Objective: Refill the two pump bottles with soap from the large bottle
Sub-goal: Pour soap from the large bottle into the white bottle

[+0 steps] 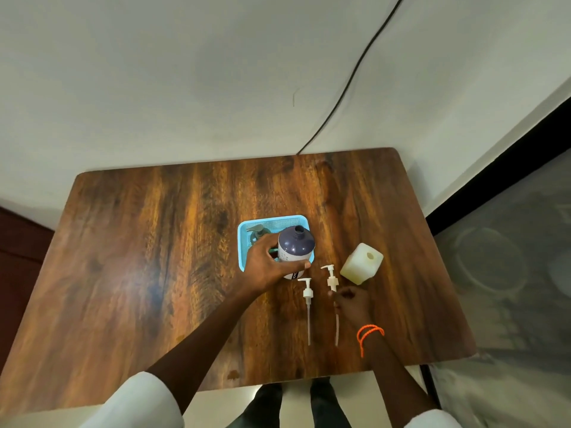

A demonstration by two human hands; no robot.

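Though half wrapped by the left hand (265, 264), stood upright over the near right corner of the blue basket (272, 222): one dark bottle (296, 245), neck open and capless, fingers and thumb curled firmly round its body. Could not tell whether its base sat inside the basket or hung above the near rim, hand and bottle covering that corner. Deeper in the basket, toward its far left corner, showed only the head and shoulder of one grey pump-topped bottle (258, 231), the rest lost behind the hand and the mesh wall. Just right of the basket, well clear of its wall, lay tilted one cream square bottle (361, 264), round opening bare. Nearer than the basket, on the wooden table (154, 257), lay two white pumps with long tubes: the left pump (308, 293) just below the basket's near right corner, fully seen; the right pump (332, 279) beside it, tube partly covered by the right hand (352, 304). Fingertips of that hand met the right pump's collar; pinching or merely touching, could not be made out. One orange bracelet (369, 333) looped that wrist. Far beyond the basket, ran up the pale wall one black cable (349, 84), top cut off by the frame. Both white sleeves cut off at the bottom edge. Counted in all: three bottles, two pumps, one basket, two hands.
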